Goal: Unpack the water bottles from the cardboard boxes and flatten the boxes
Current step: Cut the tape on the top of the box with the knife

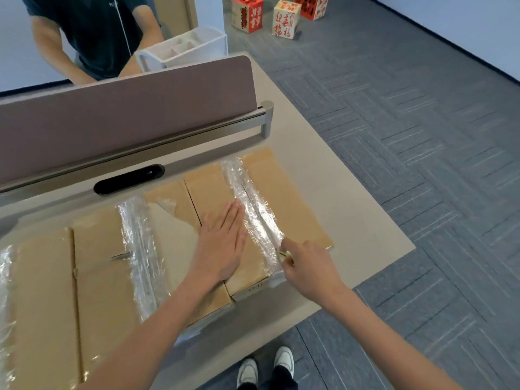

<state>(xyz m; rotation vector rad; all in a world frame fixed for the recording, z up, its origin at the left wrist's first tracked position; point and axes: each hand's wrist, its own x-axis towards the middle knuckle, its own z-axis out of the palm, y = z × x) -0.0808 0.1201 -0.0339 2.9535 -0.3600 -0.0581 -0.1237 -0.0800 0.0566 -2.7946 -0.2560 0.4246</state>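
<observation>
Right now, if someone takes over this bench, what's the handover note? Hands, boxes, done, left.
Left hand: flat, pressing on top of the right-hand box.
Right hand: fingers grip a small tool, at the near end of the clear tape along that box's seam.
Other boxes: to its left on the desk, also taped.
Done: nothing visible; no bottles out, no box flattened.
Left: slit the tape, unpack, flatten every box.

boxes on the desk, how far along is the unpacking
Done: nothing yet; no bottles are out and the boxes look taped shut. In hand: the left hand presses the top of the right box while the right hand holds a small tool at its tape strip. Left: opening, unpacking, flattening.
</observation>
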